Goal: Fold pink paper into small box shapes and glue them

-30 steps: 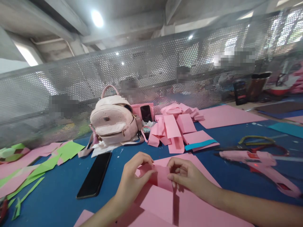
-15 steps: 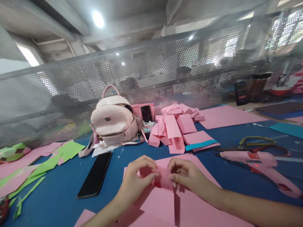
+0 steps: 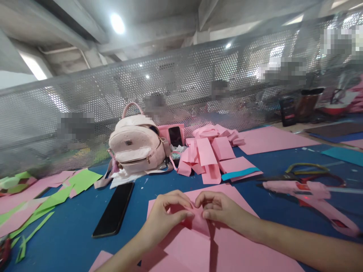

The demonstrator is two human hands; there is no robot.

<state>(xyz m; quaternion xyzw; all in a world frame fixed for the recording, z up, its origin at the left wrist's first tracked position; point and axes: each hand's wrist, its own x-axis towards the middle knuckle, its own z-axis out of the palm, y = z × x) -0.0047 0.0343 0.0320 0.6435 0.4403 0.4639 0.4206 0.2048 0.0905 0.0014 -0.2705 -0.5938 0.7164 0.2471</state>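
Note:
Between my hands is a piece of pink paper (image 3: 198, 223), its far end raised and bent over. My left hand (image 3: 167, 211) pinches this end from the left with thumb and fingers. From the right, my right hand (image 3: 218, 207) grips the same end, its fingers curled and close to the left fingertips. Part of the fold is hidden behind the fingers. Beneath lies a larger pink sheet (image 3: 238, 241) on the blue table (image 3: 70, 241).
A black phone (image 3: 115, 209) lies to the left, with green paper (image 3: 82, 183) beyond. A pale pink backpack (image 3: 137, 147) stands behind, beside piled pink paper pieces (image 3: 207, 151). At right are a pink glue gun (image 3: 300, 189) and scissors (image 3: 309, 168). A perforated metal panel (image 3: 181, 83) rises behind.
My hands have drawn closer together, the right one shifting slightly left. The raised end of the pink paper is now bent at more of a slant.

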